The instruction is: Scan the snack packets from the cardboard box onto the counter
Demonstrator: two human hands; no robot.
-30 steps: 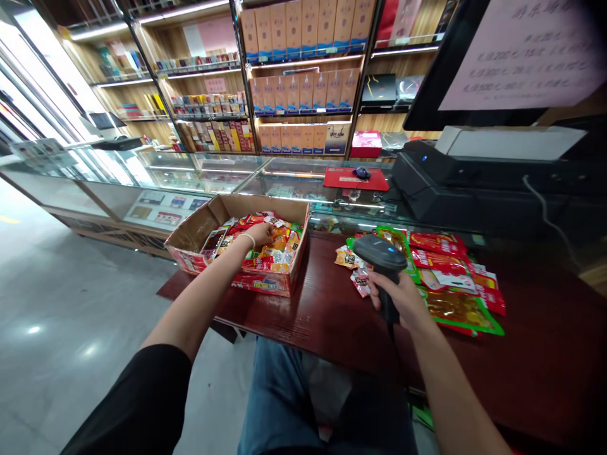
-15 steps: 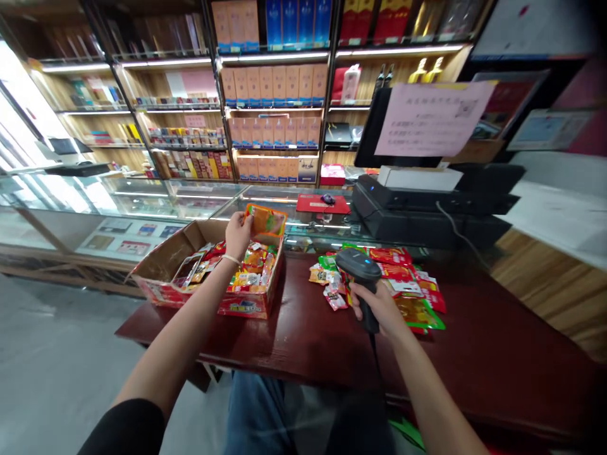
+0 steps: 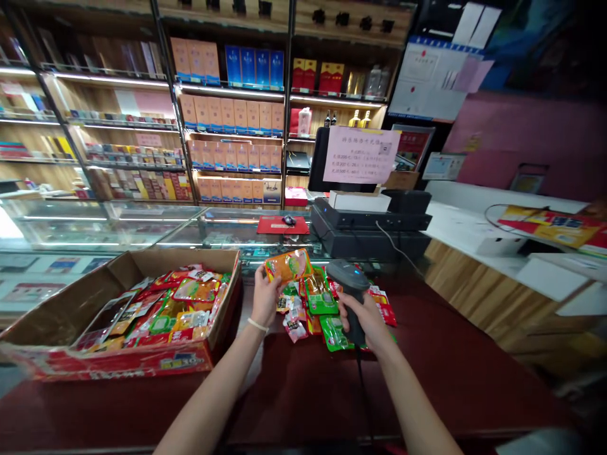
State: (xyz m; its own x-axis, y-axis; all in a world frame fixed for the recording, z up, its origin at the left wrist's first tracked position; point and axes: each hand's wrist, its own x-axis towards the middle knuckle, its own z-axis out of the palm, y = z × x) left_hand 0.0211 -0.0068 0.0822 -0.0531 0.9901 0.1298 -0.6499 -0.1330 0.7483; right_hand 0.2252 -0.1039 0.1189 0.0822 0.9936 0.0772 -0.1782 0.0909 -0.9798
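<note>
My left hand [image 3: 267, 294] pinches an orange snack packet [image 3: 289, 264] by its left end, holding it up over the table. In my right hand [image 3: 363, 319] is a black barcode scanner [image 3: 349, 281], gripped by its handle, with a small blue light on top and its cord hanging down. Beneath and around both hands lies a pile of snack packets [image 3: 322, 294], green, red and white; the scanner and hands cover part of it. To the left stands an open cardboard box [image 3: 128, 370] filled with more colourful packets [image 3: 190, 309].
Behind the dark red table [image 3: 294, 392] runs a glass display counter [image 3: 222, 224]. On it are a red mat [image 3: 270, 225] with a mouse [image 3: 288, 220] and a black cash drawer [image 3: 365, 234]. A monitor [image 3: 318, 161] carries a pink paper sign [image 3: 360, 155]. Stocked shelves [image 3: 232, 129] line the back.
My left hand has carried the orange packet from above the box rightward to beside the scanner. My right hand still grips the scanner. The camera view has turned to the right.
</note>
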